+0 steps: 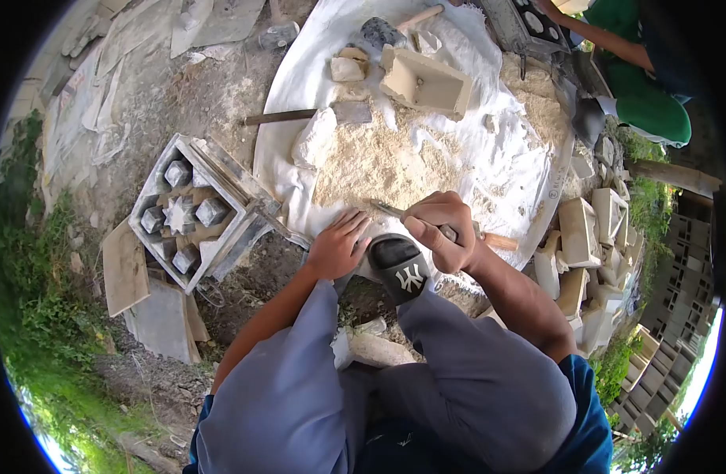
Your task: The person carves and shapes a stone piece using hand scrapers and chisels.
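Observation:
My right hand (443, 231) is closed around the handle of a hand tool with a narrow metal blade (386, 208). The blade points left, just over the edge of the sandy powder (386, 166); I cannot make out the tool's exact kind. My left hand (339, 243) lies flat with fingers stretched out at the near edge of the white sheet (288, 166), left of a dark sandal (400, 268) on my foot. Beside my right wrist, a wooden handle (501, 241) rests on the sheet.
A mold with a star and block shapes (179, 215) stands at left, near loose boards (126, 268). On the sheet are a hollow cast block (426, 82) and a flat-bladed tool (351, 113). Cast blocks (580, 233) are piled right. Another person's arm (607, 43) reaches in top right.

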`<move>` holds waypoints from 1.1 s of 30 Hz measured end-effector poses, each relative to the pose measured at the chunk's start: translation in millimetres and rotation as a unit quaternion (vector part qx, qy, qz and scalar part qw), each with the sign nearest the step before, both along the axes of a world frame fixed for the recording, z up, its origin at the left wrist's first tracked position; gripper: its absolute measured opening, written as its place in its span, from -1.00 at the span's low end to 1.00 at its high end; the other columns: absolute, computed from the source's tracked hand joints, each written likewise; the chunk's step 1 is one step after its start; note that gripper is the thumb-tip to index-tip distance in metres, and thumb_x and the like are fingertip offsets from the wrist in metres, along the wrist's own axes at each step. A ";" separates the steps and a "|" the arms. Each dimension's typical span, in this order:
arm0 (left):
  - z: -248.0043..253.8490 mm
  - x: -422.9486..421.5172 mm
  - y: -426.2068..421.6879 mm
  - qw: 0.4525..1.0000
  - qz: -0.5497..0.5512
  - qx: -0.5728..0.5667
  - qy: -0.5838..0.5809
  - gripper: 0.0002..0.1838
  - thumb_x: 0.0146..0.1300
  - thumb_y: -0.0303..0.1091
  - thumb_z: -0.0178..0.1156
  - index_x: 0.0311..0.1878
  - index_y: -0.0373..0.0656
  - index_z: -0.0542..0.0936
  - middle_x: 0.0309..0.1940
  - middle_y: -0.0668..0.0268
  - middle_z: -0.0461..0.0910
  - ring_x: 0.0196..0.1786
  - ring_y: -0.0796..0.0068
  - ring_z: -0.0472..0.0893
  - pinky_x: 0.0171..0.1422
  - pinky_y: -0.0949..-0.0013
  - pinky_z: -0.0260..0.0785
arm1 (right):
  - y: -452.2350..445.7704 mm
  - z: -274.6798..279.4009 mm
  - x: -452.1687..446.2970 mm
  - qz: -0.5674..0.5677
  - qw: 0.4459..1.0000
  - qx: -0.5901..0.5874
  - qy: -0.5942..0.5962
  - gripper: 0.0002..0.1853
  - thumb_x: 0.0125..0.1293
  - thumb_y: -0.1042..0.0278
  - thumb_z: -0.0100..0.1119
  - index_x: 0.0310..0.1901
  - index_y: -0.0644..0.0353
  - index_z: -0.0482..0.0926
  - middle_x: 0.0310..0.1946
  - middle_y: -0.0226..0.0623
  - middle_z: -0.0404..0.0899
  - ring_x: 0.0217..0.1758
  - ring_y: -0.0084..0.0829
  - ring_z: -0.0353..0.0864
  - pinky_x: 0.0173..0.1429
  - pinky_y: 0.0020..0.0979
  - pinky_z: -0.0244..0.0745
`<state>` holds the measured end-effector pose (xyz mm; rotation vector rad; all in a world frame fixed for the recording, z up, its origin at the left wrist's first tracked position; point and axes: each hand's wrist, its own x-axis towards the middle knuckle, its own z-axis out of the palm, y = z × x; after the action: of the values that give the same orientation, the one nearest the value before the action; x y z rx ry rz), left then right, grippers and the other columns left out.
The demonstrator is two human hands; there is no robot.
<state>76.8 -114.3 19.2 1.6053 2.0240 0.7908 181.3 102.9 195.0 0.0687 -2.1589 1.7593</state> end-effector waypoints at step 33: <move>-4.3 -0.5 -1.5 1.000 -0.015 -0.009 0.024 -0.48 0.55 -0.17 0.13 0.38 -0.38 0.58 0.39 -0.04 0.58 0.56 0.02 0.44 0.73 0.07 0.16 | 20.5 14.9 38.0 -0.058 0.996 -0.067 -0.009 -0.35 0.69 0.09 -0.30 -0.67 0.21 0.11 -0.77 -0.35 0.05 -0.73 -0.38 0.07 -0.55 -0.26 -0.07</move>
<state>76.4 -115.8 15.0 1.6553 2.0288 0.7270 219.3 123.4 209.8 -0.1051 -2.0079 1.8392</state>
